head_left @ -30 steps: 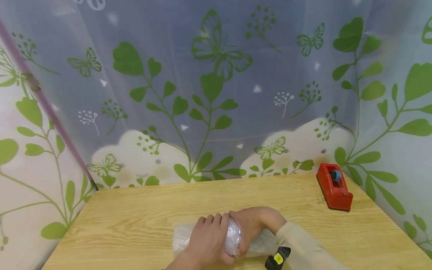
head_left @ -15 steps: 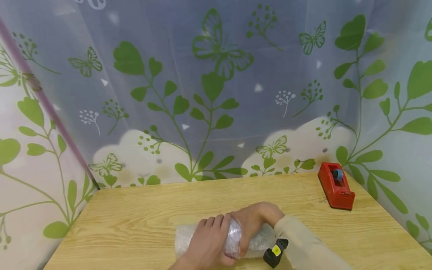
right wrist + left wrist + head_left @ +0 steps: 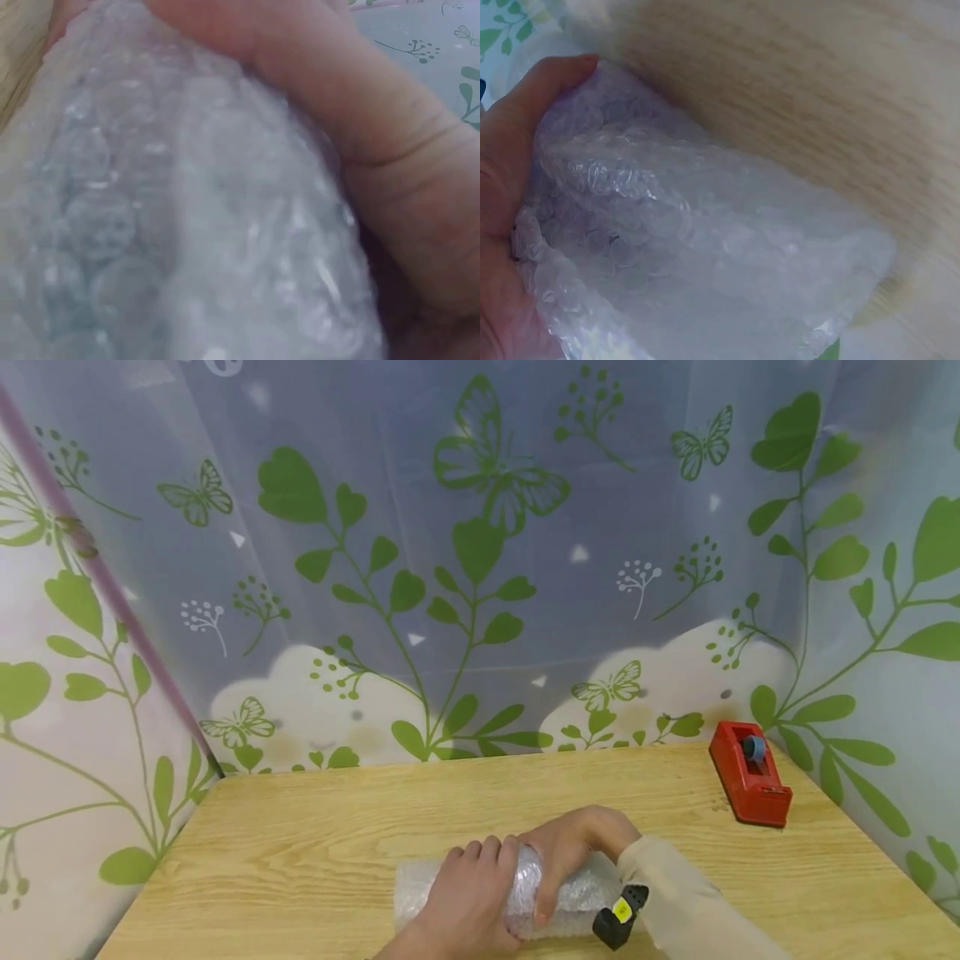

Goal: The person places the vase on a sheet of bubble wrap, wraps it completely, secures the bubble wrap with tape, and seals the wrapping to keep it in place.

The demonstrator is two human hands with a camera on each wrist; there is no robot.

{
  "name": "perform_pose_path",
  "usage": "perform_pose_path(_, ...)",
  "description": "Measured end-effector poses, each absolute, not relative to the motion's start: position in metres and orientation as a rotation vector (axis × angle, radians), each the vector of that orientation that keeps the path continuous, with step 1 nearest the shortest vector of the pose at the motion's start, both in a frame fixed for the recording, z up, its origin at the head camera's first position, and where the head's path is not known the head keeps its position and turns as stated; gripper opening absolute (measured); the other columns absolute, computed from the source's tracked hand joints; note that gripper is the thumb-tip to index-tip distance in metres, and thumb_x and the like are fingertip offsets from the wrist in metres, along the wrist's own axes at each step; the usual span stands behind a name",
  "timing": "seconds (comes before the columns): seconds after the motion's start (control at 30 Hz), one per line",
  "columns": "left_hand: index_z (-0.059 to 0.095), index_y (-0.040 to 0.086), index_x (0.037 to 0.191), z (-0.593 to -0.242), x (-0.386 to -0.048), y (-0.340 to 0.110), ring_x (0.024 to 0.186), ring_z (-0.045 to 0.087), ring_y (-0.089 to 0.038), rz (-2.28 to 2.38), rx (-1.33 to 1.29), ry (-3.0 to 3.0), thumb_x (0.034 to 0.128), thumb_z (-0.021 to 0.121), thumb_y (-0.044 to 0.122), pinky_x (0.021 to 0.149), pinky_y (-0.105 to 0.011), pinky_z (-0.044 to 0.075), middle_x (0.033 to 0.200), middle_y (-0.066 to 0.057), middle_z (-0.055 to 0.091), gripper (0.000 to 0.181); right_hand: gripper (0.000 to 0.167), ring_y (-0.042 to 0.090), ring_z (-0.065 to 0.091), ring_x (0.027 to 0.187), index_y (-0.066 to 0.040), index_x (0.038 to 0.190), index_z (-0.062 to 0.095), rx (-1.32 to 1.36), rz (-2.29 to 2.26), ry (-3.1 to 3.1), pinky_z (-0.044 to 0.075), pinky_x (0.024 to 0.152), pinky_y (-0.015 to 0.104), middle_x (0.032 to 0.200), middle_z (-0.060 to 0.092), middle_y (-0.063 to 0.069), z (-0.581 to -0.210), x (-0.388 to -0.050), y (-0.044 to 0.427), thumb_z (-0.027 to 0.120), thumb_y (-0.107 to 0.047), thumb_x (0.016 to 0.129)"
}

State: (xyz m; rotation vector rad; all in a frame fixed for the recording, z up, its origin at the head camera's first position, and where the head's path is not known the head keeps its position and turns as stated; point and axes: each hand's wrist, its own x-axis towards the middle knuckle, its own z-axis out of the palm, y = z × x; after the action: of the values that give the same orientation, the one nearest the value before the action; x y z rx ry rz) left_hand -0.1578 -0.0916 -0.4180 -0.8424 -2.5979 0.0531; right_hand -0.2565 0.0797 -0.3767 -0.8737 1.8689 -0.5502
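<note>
A roll of clear bubble wrap (image 3: 528, 885) lies sideways near the front of the wooden table. My left hand (image 3: 476, 893) grips its middle from above, fingers over the far side and thumb at the near side. Close beside it, my right hand (image 3: 558, 860) holds the roll too, with its thumb down across the front. In the left wrist view the bubble wrap (image 3: 727, 232) spreads out loosely beyond the hand, its end folded and gaping. The right wrist view shows the wrap (image 3: 187, 210) close up under my thumb. Whatever the wrap may enclose is hidden.
A red tape dispenser (image 3: 750, 777) with a small blue roll of tape stands at the table's back right corner. Patterned curtains (image 3: 480, 560) with leaves and butterflies enclose the table (image 3: 300, 852) at the back and sides. A black wrist camera (image 3: 621, 917) sits at my right cuff.
Both hands keep their grip on the bubble wrap. My right hand has slid slightly right, showing more wrap between the hands. The whole scene has shifted a little with the head.
</note>
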Motion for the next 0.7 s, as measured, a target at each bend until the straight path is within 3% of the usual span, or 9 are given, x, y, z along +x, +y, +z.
perform_pose_path(0.23,0.052,0.005,0.105,-0.413,-0.163,-0.089,0.065,0.056,-0.018,0.123,-0.859,-2.642,0.0577,0.073,0.064,0.053,-0.029,0.046,0.08,-0.003,0.055,0.078,0.082,0.005,0.05,0.097,-0.023,0.137,0.042,-0.822,-0.533,2.132,0.044,0.083,0.028,0.111,0.05,-0.014,-0.371,-0.245,0.092,0.084,-0.038,0.068)
perform_pose_path(0.43,0.05,0.006,0.1,-0.41,-0.166,-0.086,0.062,0.053,-0.017,0.111,-0.828,-2.689,0.051,0.077,0.063,0.049,-0.029,0.042,0.075,-0.002,0.05,0.08,0.083,0.007,0.05,0.105,-0.015,0.139,0.045,-0.869,-0.621,2.305,0.043,0.089,0.031,0.126,0.052,-0.009,-0.363,-0.227,0.099,0.085,-0.036,0.069)
perform_pose_path(0.7,0.05,0.005,0.105,-0.403,-0.171,-0.084,0.065,0.055,-0.019,0.064,-0.818,-2.835,0.0521,0.079,0.061,0.052,-0.031,0.044,0.079,-0.003,0.052,0.082,0.086,0.021,0.047,0.121,-0.007,0.147,0.034,-1.07,-0.544,2.486,0.04,0.097,0.041,0.139,0.046,0.006,-0.367,-0.205,0.109,0.068,-0.05,0.08)
